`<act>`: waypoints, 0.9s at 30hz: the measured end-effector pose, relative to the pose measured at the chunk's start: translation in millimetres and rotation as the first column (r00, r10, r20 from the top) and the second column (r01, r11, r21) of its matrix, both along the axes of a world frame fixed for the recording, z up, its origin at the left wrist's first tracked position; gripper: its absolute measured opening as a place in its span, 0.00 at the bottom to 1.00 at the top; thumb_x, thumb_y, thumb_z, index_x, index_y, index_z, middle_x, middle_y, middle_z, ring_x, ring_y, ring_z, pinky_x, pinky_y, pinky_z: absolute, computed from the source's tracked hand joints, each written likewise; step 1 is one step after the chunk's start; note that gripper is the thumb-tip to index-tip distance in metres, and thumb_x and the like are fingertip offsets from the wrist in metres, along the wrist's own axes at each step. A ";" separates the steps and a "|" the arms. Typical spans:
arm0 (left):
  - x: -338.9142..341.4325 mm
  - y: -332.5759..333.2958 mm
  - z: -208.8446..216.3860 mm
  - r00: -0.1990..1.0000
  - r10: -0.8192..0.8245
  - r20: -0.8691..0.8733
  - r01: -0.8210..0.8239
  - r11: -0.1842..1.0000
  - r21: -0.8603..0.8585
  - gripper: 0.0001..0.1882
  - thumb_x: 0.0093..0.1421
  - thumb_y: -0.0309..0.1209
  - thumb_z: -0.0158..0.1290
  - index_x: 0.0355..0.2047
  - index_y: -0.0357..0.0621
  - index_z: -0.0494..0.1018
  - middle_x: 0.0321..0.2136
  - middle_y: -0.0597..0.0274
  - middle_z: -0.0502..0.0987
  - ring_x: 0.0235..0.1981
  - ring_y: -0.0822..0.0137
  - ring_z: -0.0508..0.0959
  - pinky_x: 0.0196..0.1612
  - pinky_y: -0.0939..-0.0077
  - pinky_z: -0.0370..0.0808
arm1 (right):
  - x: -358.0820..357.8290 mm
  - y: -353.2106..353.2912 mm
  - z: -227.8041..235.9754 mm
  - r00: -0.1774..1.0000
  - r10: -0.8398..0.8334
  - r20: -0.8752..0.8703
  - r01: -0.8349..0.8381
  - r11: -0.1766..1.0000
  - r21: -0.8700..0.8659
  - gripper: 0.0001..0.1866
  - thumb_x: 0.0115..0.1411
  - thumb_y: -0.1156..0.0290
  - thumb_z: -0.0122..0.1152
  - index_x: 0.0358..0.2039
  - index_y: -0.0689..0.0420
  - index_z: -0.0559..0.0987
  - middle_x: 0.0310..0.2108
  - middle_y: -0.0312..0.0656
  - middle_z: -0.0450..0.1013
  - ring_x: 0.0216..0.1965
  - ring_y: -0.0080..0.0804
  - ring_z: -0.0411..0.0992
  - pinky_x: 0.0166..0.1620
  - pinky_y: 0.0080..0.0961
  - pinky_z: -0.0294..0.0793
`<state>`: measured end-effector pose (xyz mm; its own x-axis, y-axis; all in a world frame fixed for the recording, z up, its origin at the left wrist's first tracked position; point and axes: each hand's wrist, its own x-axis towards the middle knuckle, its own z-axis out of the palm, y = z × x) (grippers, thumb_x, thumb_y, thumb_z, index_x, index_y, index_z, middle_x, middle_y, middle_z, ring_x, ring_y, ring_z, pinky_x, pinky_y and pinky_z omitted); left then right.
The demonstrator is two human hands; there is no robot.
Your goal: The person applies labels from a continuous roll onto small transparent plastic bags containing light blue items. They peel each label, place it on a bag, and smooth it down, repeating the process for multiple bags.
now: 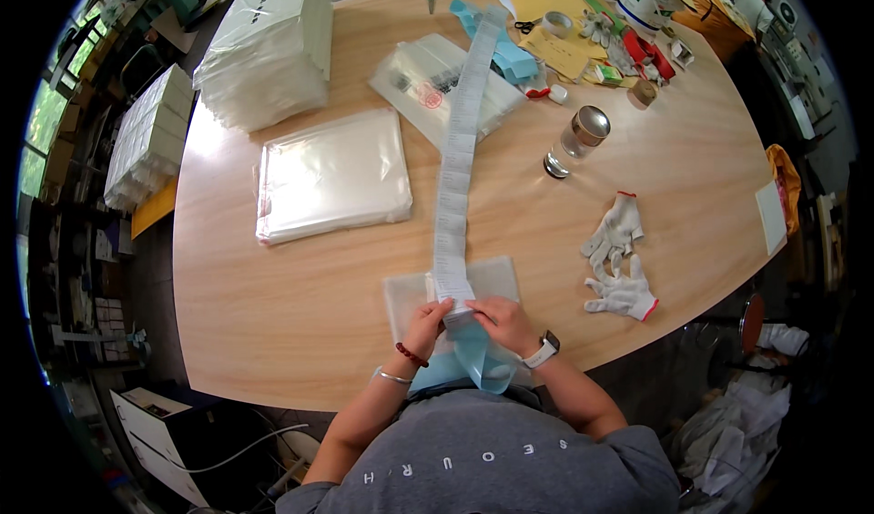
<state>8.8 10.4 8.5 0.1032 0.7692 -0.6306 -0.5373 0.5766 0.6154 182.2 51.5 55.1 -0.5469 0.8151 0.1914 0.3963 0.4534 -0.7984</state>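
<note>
We have the near end of the white label strip [460, 159] pinched between thumbs and fingertips, left hand [424, 326] on its left side and right hand [502, 322] just across on its right, both closed with little gap at the tips. This end sits over a translucent bag [401, 297] lying by the near edge of the table [300, 327], close against our body, and a light blue ribbon [472, 359] loops down below our fingers toward that edge. From our hands the strip runs away up the middle of the table, over the printed plastic packets [408, 75]. To our left, bare wood spreads from the bag out to the curved edge, bounded farther off by the flat stack of clear bags [335, 175], with a tall wrapped stack [266, 54] beyond it near the left edge. To our right, a bare stretch lies between the strip and the two white gloves [621, 289], which lie touching, well apart from our right hand. The glass cup [574, 144] stands farther out, between the strip and the right edge.
</note>
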 end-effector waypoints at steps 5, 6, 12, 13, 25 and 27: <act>9.5 -3.4 11.0 0.995 0.088 -0.050 -0.087 0.996 0.027 0.12 0.56 0.39 0.48 0.23 0.45 0.71 0.20 0.73 0.70 0.22 0.82 0.66 0.26 0.88 0.62 | 5.3 -8.6 7.4 0.995 -0.014 0.101 -0.003 0.985 0.171 0.12 0.43 0.75 0.56 0.31 0.52 0.77 0.28 0.40 0.71 0.31 0.34 0.68 0.39 0.30 0.65; 8.3 -5.3 3.3 0.995 0.098 -0.027 -0.098 0.995 0.000 0.11 0.56 0.38 0.48 0.24 0.44 0.72 0.22 0.71 0.71 0.24 0.81 0.67 0.28 0.87 0.64 | 5.3 -12.5 6.9 0.995 -0.037 0.092 0.017 0.977 0.211 0.11 0.42 0.75 0.56 0.30 0.52 0.77 0.30 0.39 0.71 0.32 0.33 0.68 0.40 0.30 0.64; -0.2 -4.5 1.0 0.961 0.219 0.169 -0.222 0.975 -0.003 0.10 0.57 0.34 0.46 0.32 0.41 0.71 0.30 0.64 0.74 0.34 0.75 0.72 0.38 0.79 0.68 | 17.1 -17.1 32.4 0.979 -0.045 -0.200 0.059 0.996 0.064 0.09 0.43 0.78 0.57 0.29 0.56 0.77 0.30 0.40 0.71 0.32 0.34 0.69 0.40 0.27 0.66; 0.1 -3.8 3.0 0.964 0.209 0.163 -0.210 0.978 -0.011 0.10 0.57 0.35 0.46 0.31 0.41 0.71 0.30 0.64 0.74 0.34 0.75 0.72 0.38 0.80 0.68 | 23.9 -13.8 24.1 0.961 -0.087 -0.264 0.081 0.996 -0.032 0.09 0.44 0.79 0.57 0.29 0.57 0.77 0.30 0.40 0.71 0.31 0.34 0.69 0.38 0.26 0.67; 17.4 0.6 23.0 0.955 0.291 -0.063 -0.295 0.952 -0.083 0.12 0.56 0.38 0.48 0.19 0.47 0.70 0.13 0.75 0.65 0.12 0.83 0.59 0.14 0.87 0.52 | 26.2 40.9 -42.3 0.909 -0.416 -0.024 0.366 0.825 -0.431 0.07 0.49 0.74 0.57 0.28 0.63 0.76 0.22 0.42 0.73 0.23 0.22 0.69 0.27 0.18 0.68; 17.8 -1.3 15.1 0.953 0.293 -0.074 -0.297 0.953 -0.061 0.13 0.56 0.39 0.48 0.18 0.48 0.69 0.10 0.78 0.62 0.10 0.84 0.54 0.12 0.87 0.46 | 25.2 42.8 -46.8 0.904 -0.426 -0.041 0.374 0.833 -0.409 0.06 0.49 0.74 0.57 0.28 0.63 0.76 0.22 0.42 0.72 0.22 0.23 0.69 0.27 0.18 0.68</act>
<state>26.5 9.1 23.6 -0.1634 0.7124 -0.6824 -0.6514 0.4416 0.6170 207.3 94.3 8.3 -0.1499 0.9793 -0.1359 0.3614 -0.0737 -0.9295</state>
